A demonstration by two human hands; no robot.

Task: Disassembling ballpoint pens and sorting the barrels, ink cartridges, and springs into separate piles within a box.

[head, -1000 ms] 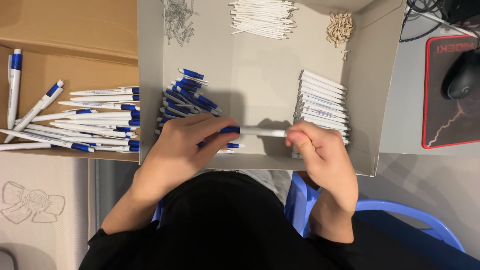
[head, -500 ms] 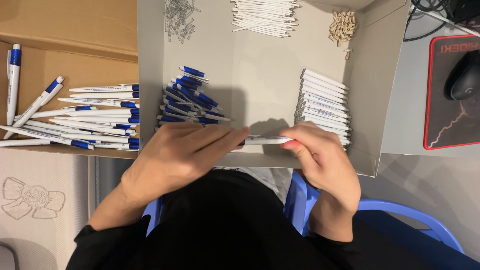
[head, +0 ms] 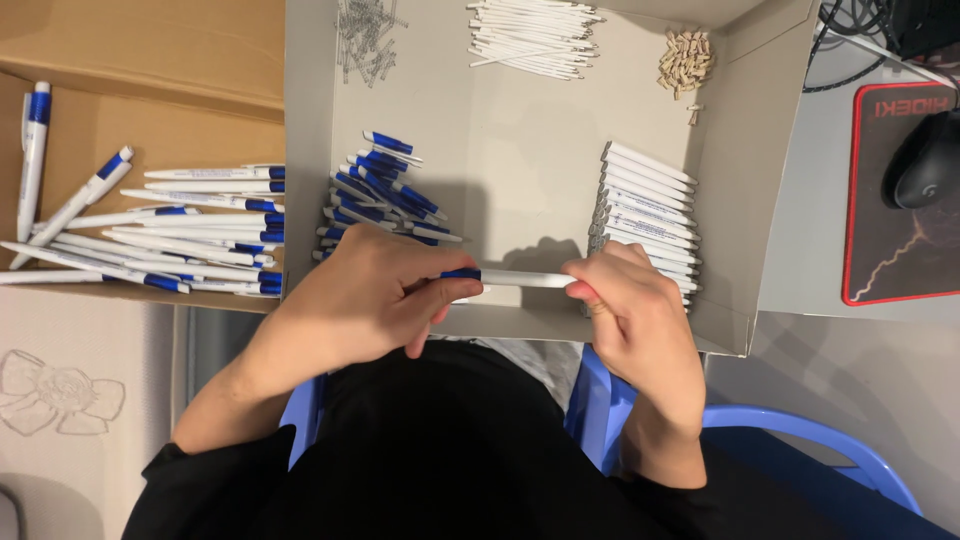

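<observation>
White plastic with a blue end: a pen (head: 515,278) is held level between two hands, just above the near wall of a shallow grey cardboard tray (head: 520,190). By my reading this is the joining step, the blue tip piece being seated on the white barrel. The left hand (head: 365,295) is curled tight round the blue end, fingers folded over it and the thumb pressing along it. The right hand (head: 635,300) is closed on the barrel's other end, pinching it near the fingertips. The next move would seem to call for a straight push or a twist along the pen's own line, both ends kept level.

Further in, at ten o'clock from the hands, lies a heap of blue tip pieces (head: 385,190); at two o'clock, a neat stack of white barrels (head: 645,200). At the far wall, around twelve, are small springs (head: 365,30), thin white refills (head: 535,35) and a little pile of tan bits (head: 685,55). Off at nine o'clock, finished pens (head: 190,225) lie in a brown box (head: 140,60).
</observation>
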